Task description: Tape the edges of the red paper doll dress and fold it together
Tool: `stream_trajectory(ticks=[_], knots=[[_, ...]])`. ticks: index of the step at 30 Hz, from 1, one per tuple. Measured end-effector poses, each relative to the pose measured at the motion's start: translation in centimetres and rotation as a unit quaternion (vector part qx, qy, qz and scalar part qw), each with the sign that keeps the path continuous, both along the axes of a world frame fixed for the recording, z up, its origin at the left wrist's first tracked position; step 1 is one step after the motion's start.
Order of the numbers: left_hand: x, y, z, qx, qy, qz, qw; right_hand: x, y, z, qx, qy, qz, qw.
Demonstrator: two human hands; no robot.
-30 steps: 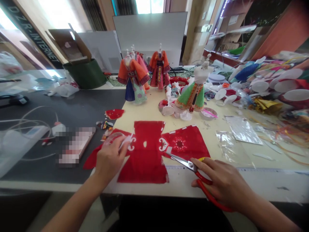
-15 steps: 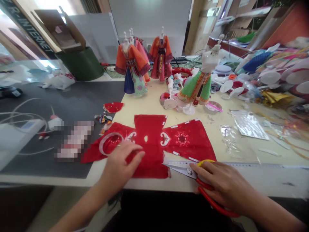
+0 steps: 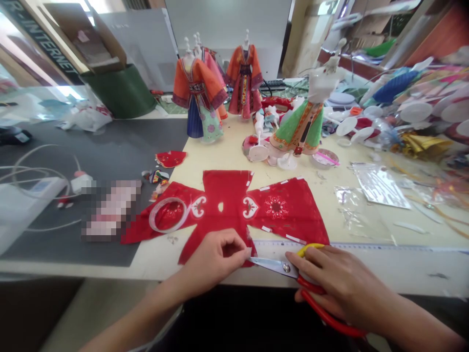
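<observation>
A red cloth garment piece (image 3: 223, 190), cross-shaped with white embroidery and a small hole in its middle, lies flat before me. Short white tape strips (image 3: 296, 239) run along several of its edges. Over its lower right edge, my left hand (image 3: 220, 254) pinches thumb and forefinger on a small whitish bit that looks like tape. My right hand (image 3: 337, 278) grips scissors (image 3: 271, 264) with red and yellow handles; their blades look closed, tips right at my left fingertips. A clear tape roll (image 3: 151, 215) rests on the cloth's left panel.
A transparent ruler (image 3: 366, 248) lies along the front edge. Dressed doll figures (image 3: 200, 93) stand at the back, beside a green-skirted one (image 3: 300, 124). White doll parts (image 3: 414, 112) heap up at right. Plastic bags (image 3: 381, 186), a dark mat (image 3: 110, 146) and cables (image 3: 22, 161) flank the cloth.
My left hand has moved right and down across the cloth to the scissor tips, its fingers now pinched. The scissor blades, apart before, have come together. The lower cloth panel's left part is now uncovered.
</observation>
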State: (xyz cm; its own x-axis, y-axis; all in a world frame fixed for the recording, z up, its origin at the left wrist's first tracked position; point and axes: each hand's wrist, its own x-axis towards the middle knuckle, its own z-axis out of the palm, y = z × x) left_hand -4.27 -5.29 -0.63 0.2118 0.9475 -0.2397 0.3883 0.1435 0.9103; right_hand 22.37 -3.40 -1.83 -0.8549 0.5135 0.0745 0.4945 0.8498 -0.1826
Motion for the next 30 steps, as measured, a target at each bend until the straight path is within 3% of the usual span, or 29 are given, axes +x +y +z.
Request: stream_trajectory(ticks=[8, 12, 19, 21, 26, 30], knots=[[0.2, -0.5, -0.6, 0.004, -0.042, 0.021, 0.999, 0.3, -0.2, 0.5, -0.039, -0.011, -0.011, 0.999], [0.1, -0.6, -1.0, 0.006, -0.087, 0.085, 0.993, 0.3, -0.5, 0.7, -0.054, -0.022, -0.025, 0.998], [0.2, -0.7, -1.5, -0.046, -0.141, 0.217, 0.965, 0.7, -0.4, 0.9, -0.004, -0.009, -0.023, 1.0], [0.2, -0.9, -1.5, -0.062, -0.146, 0.203, 0.966, 0.8, -0.3, 0.9, 0.005, -0.01, -0.019, 1.0], [0.5, -1.0, -1.1, -0.094, -0.141, 0.082, 0.982, 0.6, -0.3, 1.3, 0.019, -0.008, 0.006, 1.0], [1.1, -0.8, -0.7, -0.114, -0.143, 0.068, 0.981, 0.4, -0.3, 1.4, 0.019, -0.01, 0.017, 1.0]])
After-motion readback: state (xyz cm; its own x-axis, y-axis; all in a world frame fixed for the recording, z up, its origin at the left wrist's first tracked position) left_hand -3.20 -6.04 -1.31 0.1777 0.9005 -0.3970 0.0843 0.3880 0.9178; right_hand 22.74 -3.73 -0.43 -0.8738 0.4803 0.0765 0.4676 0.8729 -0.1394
